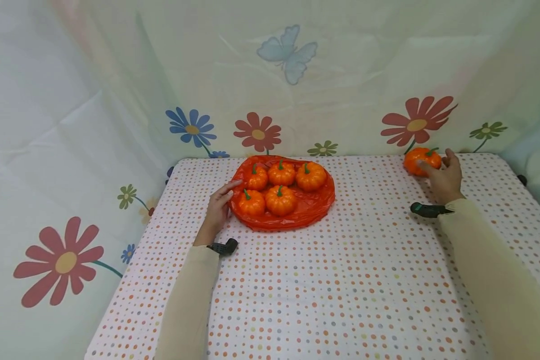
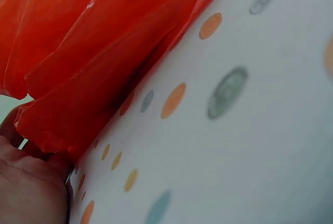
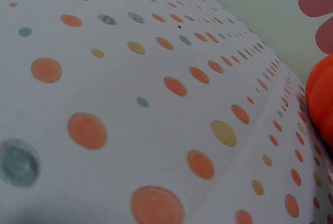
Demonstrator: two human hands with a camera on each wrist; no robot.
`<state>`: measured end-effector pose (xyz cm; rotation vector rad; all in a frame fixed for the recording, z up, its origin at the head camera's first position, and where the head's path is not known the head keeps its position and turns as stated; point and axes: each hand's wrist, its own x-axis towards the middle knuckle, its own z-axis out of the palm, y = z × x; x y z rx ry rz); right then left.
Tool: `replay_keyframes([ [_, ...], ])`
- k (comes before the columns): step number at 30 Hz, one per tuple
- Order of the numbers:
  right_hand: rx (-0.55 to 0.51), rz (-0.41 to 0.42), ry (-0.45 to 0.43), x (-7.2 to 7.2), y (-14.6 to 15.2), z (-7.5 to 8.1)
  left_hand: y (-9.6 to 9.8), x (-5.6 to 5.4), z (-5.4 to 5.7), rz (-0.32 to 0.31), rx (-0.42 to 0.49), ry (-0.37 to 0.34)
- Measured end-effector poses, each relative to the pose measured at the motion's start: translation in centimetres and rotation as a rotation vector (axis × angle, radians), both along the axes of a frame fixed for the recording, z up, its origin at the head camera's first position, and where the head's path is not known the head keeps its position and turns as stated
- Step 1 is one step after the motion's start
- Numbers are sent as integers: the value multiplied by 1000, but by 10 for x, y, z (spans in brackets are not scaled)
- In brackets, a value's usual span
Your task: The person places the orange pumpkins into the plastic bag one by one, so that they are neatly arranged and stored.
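Note:
A red plastic bag (image 1: 315, 205), spread wide with its mouth up, stands toward the far side of the table. Several small orange pumpkins (image 1: 281, 201) with green stems lie inside it. My left hand (image 1: 217, 207) rests at the bag's left edge, its fingers extended against the rim. In the left wrist view, red plastic (image 2: 99, 78) partly covers the fingers of that hand (image 2: 28, 182). Far to the right, my right hand (image 1: 446, 177) grips another orange pumpkin (image 1: 417, 161), thumb across its front. Only the side of this pumpkin (image 3: 321, 99) shows in the right wrist view.
A dotted cloth (image 1: 324, 295) covers the table. Pale fabric with printed flowers (image 1: 257, 133) and a butterfly hangs behind it and at the left. Each wrist wears a dark camera strap (image 1: 427, 210). Between the bag and the right-hand pumpkin lies dotted cloth.

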<state>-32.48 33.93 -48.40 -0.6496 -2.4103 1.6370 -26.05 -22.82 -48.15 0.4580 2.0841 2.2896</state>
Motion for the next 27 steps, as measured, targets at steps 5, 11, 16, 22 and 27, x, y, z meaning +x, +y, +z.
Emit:
replay_keyframes([
  [5,87,44,-9,-3,1,-4,-1,0,1,-4,11,-9],
  [11,141,51,37,-1,-2,-9,-1,0,0,-2,17,-10],
  [16,156,56,60,1,-3,-10,-4,-9,-15,6,41,2],
  [22,144,34,64,6,-2,-9,-4,-13,-19,6,44,3],
  [27,134,17,92,5,-6,-8,-2,-6,-6,-17,23,1],
])
